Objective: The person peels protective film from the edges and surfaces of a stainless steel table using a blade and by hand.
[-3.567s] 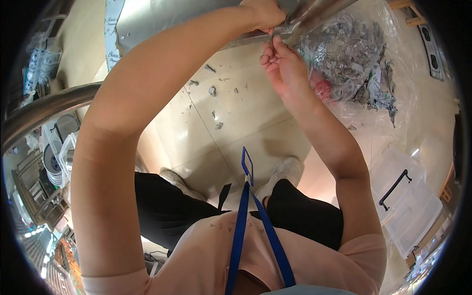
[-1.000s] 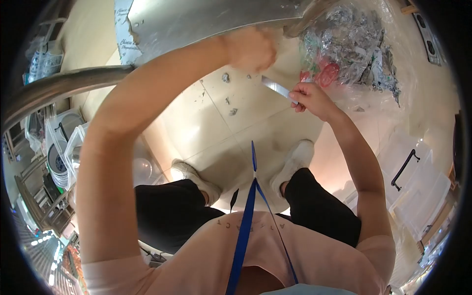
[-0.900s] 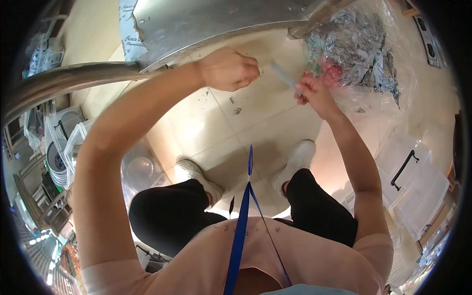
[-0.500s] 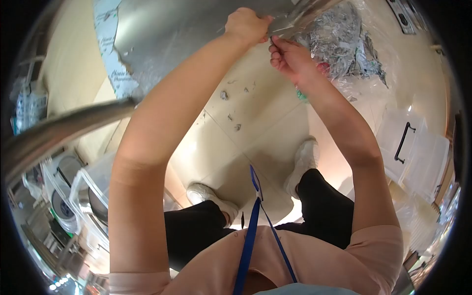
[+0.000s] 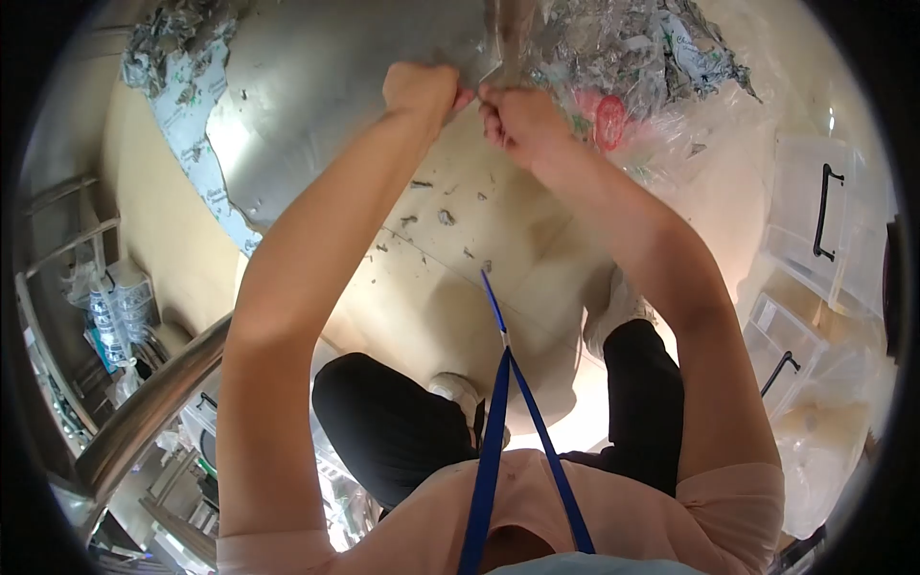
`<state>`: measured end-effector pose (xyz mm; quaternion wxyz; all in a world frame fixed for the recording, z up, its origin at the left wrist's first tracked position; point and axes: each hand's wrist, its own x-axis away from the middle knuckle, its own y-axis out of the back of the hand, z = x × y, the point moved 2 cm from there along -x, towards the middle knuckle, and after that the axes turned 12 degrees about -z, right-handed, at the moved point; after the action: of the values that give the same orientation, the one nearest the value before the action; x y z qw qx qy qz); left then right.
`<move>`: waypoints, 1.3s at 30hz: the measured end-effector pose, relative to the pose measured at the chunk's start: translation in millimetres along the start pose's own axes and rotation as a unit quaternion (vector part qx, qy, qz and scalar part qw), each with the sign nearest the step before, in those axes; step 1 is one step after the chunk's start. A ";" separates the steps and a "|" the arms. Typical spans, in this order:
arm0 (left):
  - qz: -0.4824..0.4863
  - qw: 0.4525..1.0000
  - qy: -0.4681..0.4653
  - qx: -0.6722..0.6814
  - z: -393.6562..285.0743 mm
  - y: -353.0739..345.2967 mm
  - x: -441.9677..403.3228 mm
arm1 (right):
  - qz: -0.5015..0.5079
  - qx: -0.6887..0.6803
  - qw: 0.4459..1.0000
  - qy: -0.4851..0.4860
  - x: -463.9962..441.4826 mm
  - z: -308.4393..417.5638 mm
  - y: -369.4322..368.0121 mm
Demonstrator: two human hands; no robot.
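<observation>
A shiny metal sheet [image 5: 316,57] fills the upper left, with torn printed protective film [image 5: 187,134] along its left side. My left hand [image 5: 422,91] is closed in a fist at the near edge of this sheet, its thumb toward the right. Close beside it, my right hand [image 5: 522,120] has thumb and forefinger pinched together at the same edge, the other fingers curled. Whatever sits between the fingers of either hand is too small or blurred to make out. A metal leg or bar [image 5: 513,34] stands just beyond the fingertips.
Crumpled film [image 5: 623,62] and clear plastic wrap [image 5: 719,129] lie at the upper right, by a red ring-shaped thing [image 5: 609,123]. Small scraps [image 5: 446,218] dot the tiled floor [image 5: 422,307]. Clear drawers [image 5: 810,220] stand right; a metal tube [image 5: 158,398] runs at left.
Both hands have moved left and slightly down in the view, staying close together. The camera view has shifted, bringing more of the torn film at the left into sight. My knees are more bent.
</observation>
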<state>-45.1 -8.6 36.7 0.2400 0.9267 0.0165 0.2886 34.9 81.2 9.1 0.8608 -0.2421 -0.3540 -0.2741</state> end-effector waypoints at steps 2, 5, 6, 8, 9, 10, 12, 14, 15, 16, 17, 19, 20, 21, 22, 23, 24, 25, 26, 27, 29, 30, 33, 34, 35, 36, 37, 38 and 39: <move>-0.013 0.999 0.007 0.035 10.0 2.4 3.3 | 0.000 -0.002 1.000 0.000 1.4 -1.0 -1.8; 0.004 1.000 0.018 0.023 19.6 -0.3 2.7 | -0.004 -0.007 1.000 0.008 3.7 -6.1 4.5; 0.015 0.999 0.015 0.026 14.5 -1.3 4.7 | -0.003 -0.006 1.000 0.006 9.0 -4.6 6.1; 0.030 0.999 0.014 0.027 12.0 -2.1 14.8 | -0.020 -0.019 1.000 0.006 11.7 -6.0 8.1; 0.034 0.999 0.015 0.032 10.2 -2.4 18.7 | -0.034 -0.029 0.999 0.016 8.5 -6.2 8.7; 0.024 0.999 0.011 0.038 11.0 -2.7 18.7 | -0.048 -0.038 0.998 0.023 7.1 -7.2 9.0; 0.004 0.999 -0.001 0.050 10.5 -4.0 16.0 | -0.042 -0.034 0.999 0.009 14.6 -11.5 8.8; 0.025 0.999 0.015 0.046 9.8 -2.3 17.4 | -0.044 -0.042 0.998 0.009 14.4 -8.5 7.6; 0.034 0.998 0.028 0.044 11.6 -0.8 19.1 | -0.050 -0.048 0.998 0.012 12.0 -6.7 8.9; 0.028 0.998 0.040 0.040 12.2 -0.7 20.5 | -0.056 -0.050 0.997 0.014 12.2 -5.9 10.0; 0.022 0.998 0.048 0.038 8.3 -3.1 21.2 | -0.051 -0.043 0.998 0.004 15.7 -5.7 10.3; 0.019 0.997 0.062 0.039 6.0 -5.8 23.7 | -0.043 -0.035 0.998 -0.014 25.9 -5.0 12.5; 0.020 0.997 0.069 0.042 8.7 -4.2 27.3 | -0.057 -0.032 0.998 -0.006 25.0 -2.5 13.0; 0.021 0.996 0.078 0.044 11.7 -2.2 29.9 | -0.070 -0.029 0.997 0.000 24.0 -1.4 12.8; 0.014 0.995 0.082 0.053 14.5 -2.5 29.1 | -0.083 -0.022 0.996 0.002 24.0 -3.0 13.3; 0.007 0.995 0.080 0.065 13.3 -6.2 24.2 | -0.059 -0.037 0.998 -0.007 16.4 -2.3 13.8; 0.000 0.994 0.077 0.077 10.9 -8.0 23.0 | -0.059 -0.036 0.997 -0.017 21.1 -2.7 13.2; 0.001 0.995 0.079 0.067 9.5 -7.7 23.7 | -0.060 -0.039 0.997 -0.025 28.1 -2.0 11.4; 0.002 0.995 0.079 0.055 8.5 -6.3 25.3 | -0.062 -0.043 0.997 -0.034 31.4 -1.2 10.7; 0.002 0.995 0.086 0.043 10.7 -3.7 27.6 | -0.062 -0.041 0.997 -0.020 27.8 0.1 11.6; 0.026 1.000 0.006 0.004 17.2 -5.2 13.1 | -0.062 -0.031 0.998 0.004 14.7 2.6 14.3; 0.037 0.998 -0.039 -0.014 15.7 -4.4 9.5 | -0.040 -0.005 0.999 0.011 11.7 4.2 15.3; -0.065 0.966 -0.233 -0.089 21.4 19.0 11.9 | 0.016 0.043 0.999 0.017 4.1 7.6 20.1; -0.088 0.938 -0.316 -0.114 26.2 24.5 11.0 | 0.030 0.048 0.998 0.007 3.3 6.2 20.5; -0.111 0.900 -0.398 -0.139 31.5 29.7 9.4 | 0.046 0.053 0.998 -0.002 1.0 5.0 18.5; -0.132 0.854 -0.476 -0.162 31.5 33.6 10.4 | 0.043 0.038 0.998 -0.022 -4.3 4.6 14.8; -0.129 0.797 -0.562 -0.182 29.9 34.7 10.9 | 0.038 0.022 0.998 -0.043 -11.4 4.7 10.9; -0.122 0.732 -0.641 -0.198 29.1 33.7 11.5 | 0.031 0.008 0.998 -0.063 -16.7 4.5 9.3; -0.115 0.660 -0.712 -0.210 28.9 31.8 13.2 | 0.036 0.010 0.997 -0.064 -18.4 7.1 9.0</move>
<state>-21.9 -47.1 37.4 0.3981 0.7647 -0.1146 -0.4936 26.2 97.7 -2.1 0.8482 -0.2628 -0.4022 -0.2230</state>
